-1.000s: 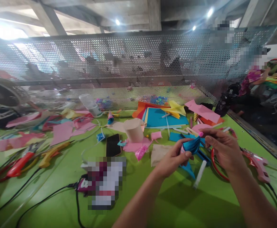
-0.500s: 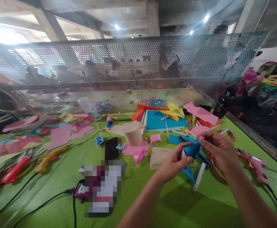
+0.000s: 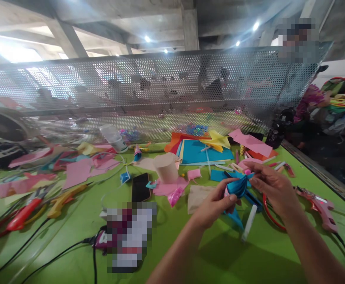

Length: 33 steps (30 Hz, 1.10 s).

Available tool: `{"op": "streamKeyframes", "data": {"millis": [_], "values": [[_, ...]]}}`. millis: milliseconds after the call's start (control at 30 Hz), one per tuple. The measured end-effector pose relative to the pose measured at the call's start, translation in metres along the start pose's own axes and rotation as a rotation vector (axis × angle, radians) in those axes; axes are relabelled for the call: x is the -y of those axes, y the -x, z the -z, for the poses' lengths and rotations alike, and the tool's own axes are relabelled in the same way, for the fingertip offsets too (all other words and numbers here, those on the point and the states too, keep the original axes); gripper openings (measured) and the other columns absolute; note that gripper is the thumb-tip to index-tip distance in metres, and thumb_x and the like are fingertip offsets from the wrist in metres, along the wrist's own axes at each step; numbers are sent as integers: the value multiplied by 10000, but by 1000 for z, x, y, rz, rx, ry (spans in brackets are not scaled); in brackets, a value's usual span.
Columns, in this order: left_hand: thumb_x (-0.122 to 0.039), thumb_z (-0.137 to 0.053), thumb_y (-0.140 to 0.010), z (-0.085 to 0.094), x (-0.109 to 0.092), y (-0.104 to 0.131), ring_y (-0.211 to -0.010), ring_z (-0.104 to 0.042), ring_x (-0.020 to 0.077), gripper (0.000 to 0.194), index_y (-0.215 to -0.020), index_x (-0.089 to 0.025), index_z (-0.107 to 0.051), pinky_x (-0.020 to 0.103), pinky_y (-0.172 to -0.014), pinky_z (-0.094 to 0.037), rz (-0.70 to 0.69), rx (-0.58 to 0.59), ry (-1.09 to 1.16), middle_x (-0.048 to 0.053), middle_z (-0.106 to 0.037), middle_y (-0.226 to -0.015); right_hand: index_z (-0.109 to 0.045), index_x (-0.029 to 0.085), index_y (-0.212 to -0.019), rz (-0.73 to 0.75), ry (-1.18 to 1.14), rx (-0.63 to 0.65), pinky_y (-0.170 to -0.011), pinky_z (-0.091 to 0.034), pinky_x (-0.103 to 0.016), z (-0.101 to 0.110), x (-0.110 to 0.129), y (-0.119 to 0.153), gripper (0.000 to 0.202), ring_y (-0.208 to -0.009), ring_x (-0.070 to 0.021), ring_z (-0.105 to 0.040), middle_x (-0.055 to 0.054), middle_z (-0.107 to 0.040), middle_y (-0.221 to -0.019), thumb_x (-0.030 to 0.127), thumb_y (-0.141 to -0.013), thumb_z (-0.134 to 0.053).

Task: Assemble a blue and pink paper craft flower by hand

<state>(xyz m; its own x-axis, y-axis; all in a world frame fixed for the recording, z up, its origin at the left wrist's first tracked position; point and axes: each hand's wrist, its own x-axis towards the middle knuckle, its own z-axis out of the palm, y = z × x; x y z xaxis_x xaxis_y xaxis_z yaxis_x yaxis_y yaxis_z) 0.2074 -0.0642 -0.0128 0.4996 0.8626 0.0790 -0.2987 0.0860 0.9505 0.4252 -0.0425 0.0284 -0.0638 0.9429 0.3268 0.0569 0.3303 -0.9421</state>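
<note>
My left hand [image 3: 212, 205] is closed around a small blue craft piece [image 3: 237, 188], gathered in pleats like cloth or felt, with its thumb across the lower side. A small pink ball [image 3: 247, 172] sits at the tip of the piece. There the fingertips of my right hand [image 3: 274, 191] pinch together, beside the ball and against the blue material. Just below the hands, a white stick-like pen [image 3: 250, 222] and a blue scrap [image 3: 235, 221] lie on the green table. A red curved handle [image 3: 268, 213] shows partly behind my right wrist.
A pink glue gun [image 3: 321, 209] lies at right, a yellow one [image 3: 62, 201] at left beside red-handled scissors [image 3: 24, 215]. A phone [image 3: 140, 187], a beige cylinder [image 3: 165, 167] and coloured sheets [image 3: 204, 152] lie ahead. A perforated metal screen [image 3: 160, 90] closes the back; a person stands behind it.
The pink ball and my right fingertips have shifted slightly left, and the blue piece is turned a little. Both hands keep their hold. The person beyond the screen has moved right.
</note>
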Motion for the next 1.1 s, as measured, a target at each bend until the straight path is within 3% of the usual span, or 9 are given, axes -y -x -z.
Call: {"op": "streamKeyframes", "data": {"millis": [67,200,433,533,700,1100], "values": [[-648,-820,-871,0,0,0,-658,-488,99,854,-1533,-198,-522,259,-670,-392,5,7,22,12,-668,-904,-807,310,-1240,10,-40,-8,-788,-591,-377,1,2,-1,447,-930,-237,-692,-74,-794,-1134,521,-852,-875],[-637,-822,-878,0,-1,0,-677,-491,100,835,-1529,-201,-533,260,-695,-408,8,3,-21,0,-648,-906,-834,271,-1024,29,-94,-35,-745,-573,-367,2,2,-4,271,-865,-218,-676,-62,-768,-1003,479,-857,-882],[-672,-800,-883,-2,-3,0,-903,-594,180,768,-1496,-252,-605,262,-736,-424,-21,-37,-231,28,-599,-1029,-802,250,-949,22,16,-85,-670,-504,-313,3,-7,-3,277,-765,-173,-618,-25,-721,-871,493,-845,-887],[-659,-814,-876,-1,-2,0,-845,-574,159,774,-1496,-249,-602,267,-739,-431,-8,-34,-204,20,-602,-1003,-812,254,-933,35,25,-96,-698,-529,-318,1,-4,-2,279,-772,-177,-642,-28,-739,-883,504,-838,-889],[-641,-828,-870,1,2,0,-678,-492,100,829,-1520,-213,-543,251,-674,-390,30,2,19,10,-659,-908,-844,309,-1186,9,-74,-52,-758,-571,-331,0,6,-1,407,-998,-241,-719,-75,-810,-1152,540,-852,-867],[-607,-850,-863,1,-1,1,-679,-507,101,839,-1545,-230,-542,250,-672,-378,37,34,12,6,-671,-896,-847,265,-921,-63,-168,-57,-665,-490,-271,-4,-4,-4,239,-783,-159,-598,-25,-739,-893,438,-787,-945]]}}
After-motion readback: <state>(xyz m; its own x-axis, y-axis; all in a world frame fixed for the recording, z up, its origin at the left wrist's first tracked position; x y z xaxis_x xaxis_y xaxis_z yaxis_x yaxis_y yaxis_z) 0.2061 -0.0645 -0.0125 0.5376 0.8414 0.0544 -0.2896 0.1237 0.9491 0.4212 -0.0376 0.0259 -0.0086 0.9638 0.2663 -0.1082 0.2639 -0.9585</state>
